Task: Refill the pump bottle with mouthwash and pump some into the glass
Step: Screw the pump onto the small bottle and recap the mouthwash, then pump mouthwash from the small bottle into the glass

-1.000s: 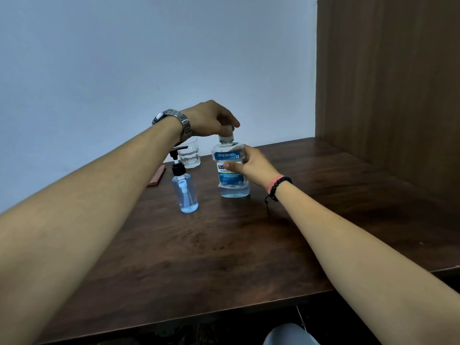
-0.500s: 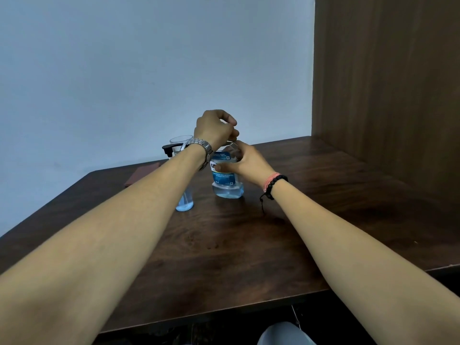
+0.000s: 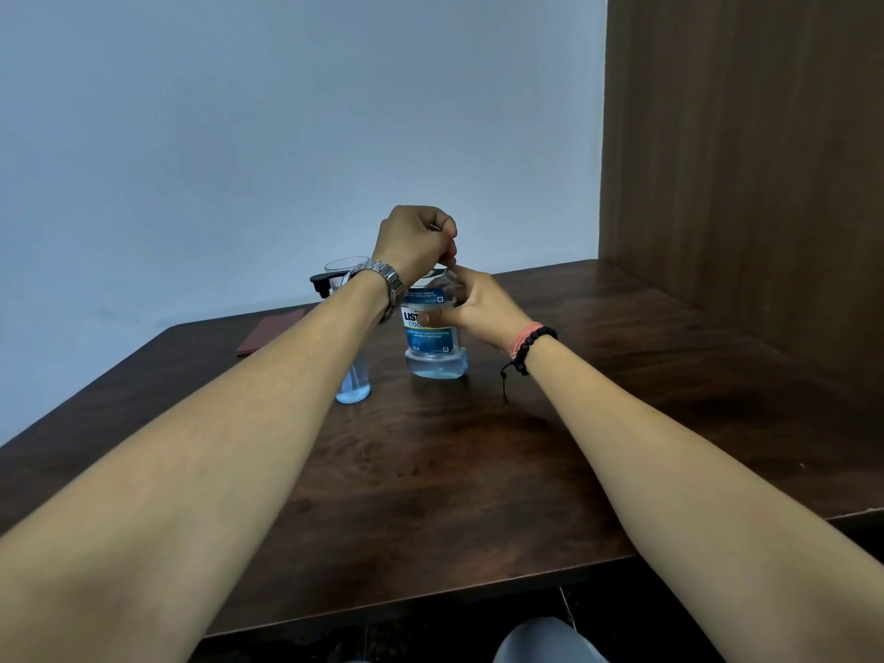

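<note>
The right hand gripped the upright mouthwash bottle near the worktop's far edge; the left hand curled over its cap, pump bottle just beside.

A single head-worn camera looks forward and slightly down along both forearms across the dark wooden table. It faces the pale back wall, with a wooden panel at right. The wide lens keeps the forearms near and large.

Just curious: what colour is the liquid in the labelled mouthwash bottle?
Pale blue, seen at the clear plastic mouthwash bottle base in the head view.
</note>
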